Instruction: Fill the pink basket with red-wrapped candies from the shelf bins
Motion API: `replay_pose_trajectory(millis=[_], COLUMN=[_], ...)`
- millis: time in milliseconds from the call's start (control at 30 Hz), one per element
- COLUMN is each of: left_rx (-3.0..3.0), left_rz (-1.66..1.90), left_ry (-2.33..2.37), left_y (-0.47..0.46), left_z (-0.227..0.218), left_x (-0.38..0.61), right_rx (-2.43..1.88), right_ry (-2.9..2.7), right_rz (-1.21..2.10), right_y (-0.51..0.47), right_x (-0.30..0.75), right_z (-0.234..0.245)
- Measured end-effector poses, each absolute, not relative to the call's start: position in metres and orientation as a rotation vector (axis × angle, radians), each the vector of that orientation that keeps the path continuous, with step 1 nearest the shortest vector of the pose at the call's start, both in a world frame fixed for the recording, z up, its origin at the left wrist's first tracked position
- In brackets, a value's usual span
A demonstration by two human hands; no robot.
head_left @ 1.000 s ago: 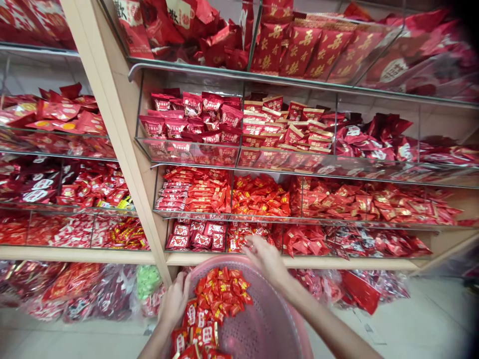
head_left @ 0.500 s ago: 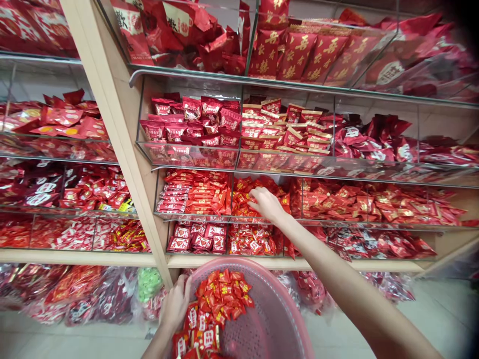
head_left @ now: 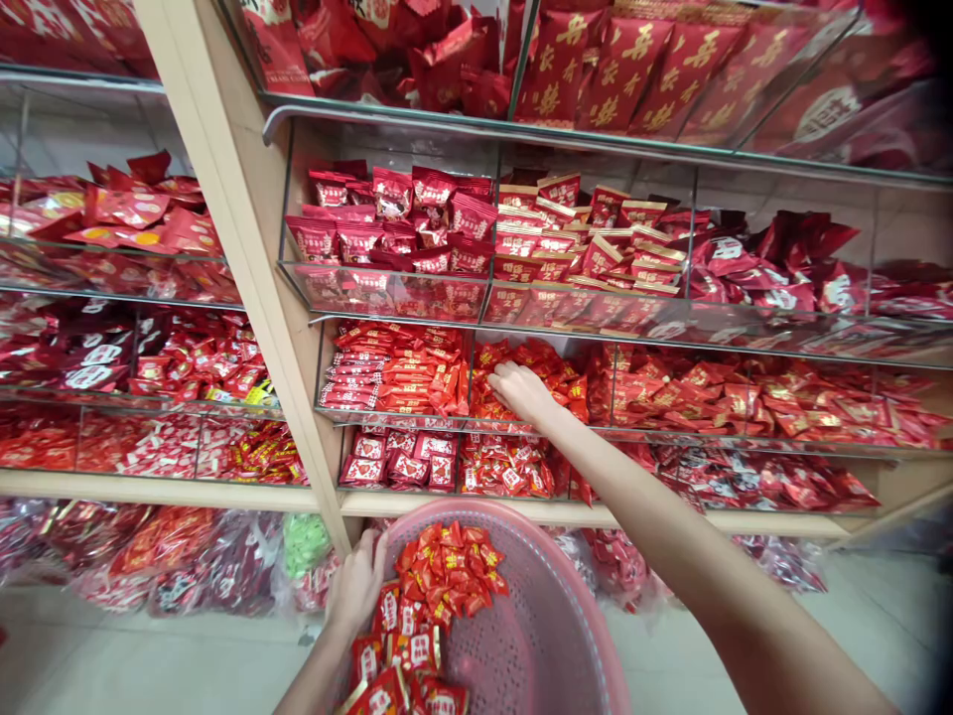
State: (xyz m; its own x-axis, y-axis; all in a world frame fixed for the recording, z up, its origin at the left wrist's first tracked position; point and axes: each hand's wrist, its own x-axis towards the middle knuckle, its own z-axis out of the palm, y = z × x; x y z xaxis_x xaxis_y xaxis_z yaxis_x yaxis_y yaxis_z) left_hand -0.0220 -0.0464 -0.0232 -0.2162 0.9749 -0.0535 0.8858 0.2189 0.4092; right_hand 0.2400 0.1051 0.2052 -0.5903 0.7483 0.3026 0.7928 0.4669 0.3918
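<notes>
My left hand (head_left: pixel 357 586) is closed round the left rim of a pink perforated plastic basket (head_left: pixel 555 596). Inside the basket lie a heap of small orange-red wrapped candies (head_left: pixel 451 571) and, nearer me, larger red-and-white packets (head_left: pixel 413 650). My right hand (head_left: pixel 519 390) reaches over the basket into a shelf compartment of orange-red wrapped candies (head_left: pixel 562 372). Its fingers are curled down together among the candies; what they hold is hidden.
Glass-fronted shelves (head_left: pixel 588 323) of red sweets rise above and beside my right hand. A slanting wooden post (head_left: pixel 245 268) divides the shelving on the left. Clear bags of sweets (head_left: pixel 215 561) lie on the tiled floor (head_left: pixel 171 660) under the bottom shelf.
My right hand has lowered into the candies, and its fingers have curled in from a more stretched pose. The view has shifted slightly; my left hand stays on the basket rim.
</notes>
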Motion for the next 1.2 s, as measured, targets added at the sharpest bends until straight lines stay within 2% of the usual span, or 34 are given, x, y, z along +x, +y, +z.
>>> replay_pose_trajectory(millis=[367, 533, 667, 833, 1033, 1200], left_rx=[1.759, 1.745, 1.746, 1.757, 1.755, 1.72], left_rz=[0.43, 0.407, 0.395, 0.404, 0.432, 0.415], left_ry=[2.196, 2.186, 2.19, 2.186, 2.198, 2.194], left_y=[-0.047, -0.049, -0.049, -0.047, -0.047, -0.048], left_z=[-0.021, -0.016, -0.015, -0.019, -0.021, -0.017], left_x=[-0.021, -0.019, -0.019, -0.02, -0.021, -0.02], right_rx=[-1.215, -1.126, -1.072, -1.028, -0.872, -0.842], right_ry=[-2.423, -2.34, -2.319, -2.49, -2.784, -2.875], right_rz=[-0.571, -0.422, -0.299, -0.17, -0.327, -0.377], right_y=[0.066, 0.017, -0.015, -0.026, -0.005, 0.012], right_x=[0.288, 0.303, 0.295, 0.27, 0.251, 0.246], right_z=[0.224, 0.211, 0.178, 0.106, 0.023, -0.005])
